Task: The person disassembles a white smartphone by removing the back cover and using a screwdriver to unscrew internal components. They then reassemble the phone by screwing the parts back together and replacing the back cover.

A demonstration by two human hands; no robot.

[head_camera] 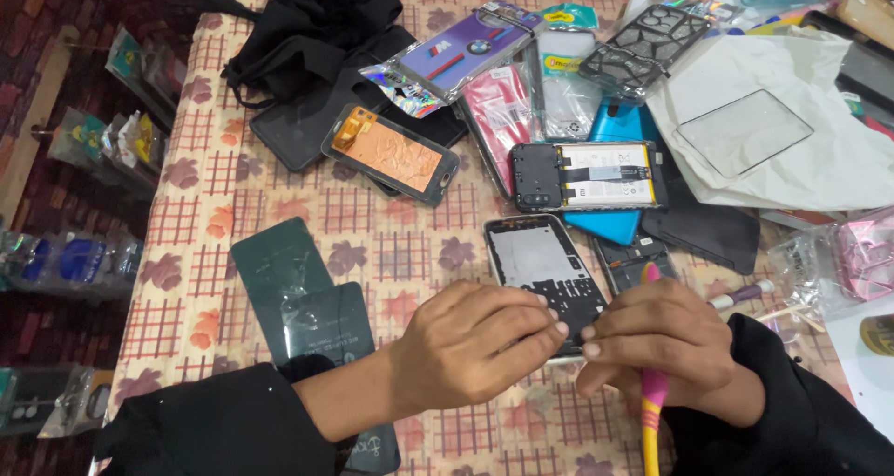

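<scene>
Left hand [470,344] fingers pinch the near edge of the phone frame [545,269] flat on the bench [200,206], steadying it, while right hand [666,346], closed around a pink-yellow tool [652,403], bears alongside.

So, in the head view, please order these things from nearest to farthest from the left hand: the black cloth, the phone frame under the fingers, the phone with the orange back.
From the left hand:
1. Phone frame, touching the fingertips, just above the hand.
2. Phone with the orange back, higher up, mid-table.
3. Black cloth, at the far top edge.
</scene>
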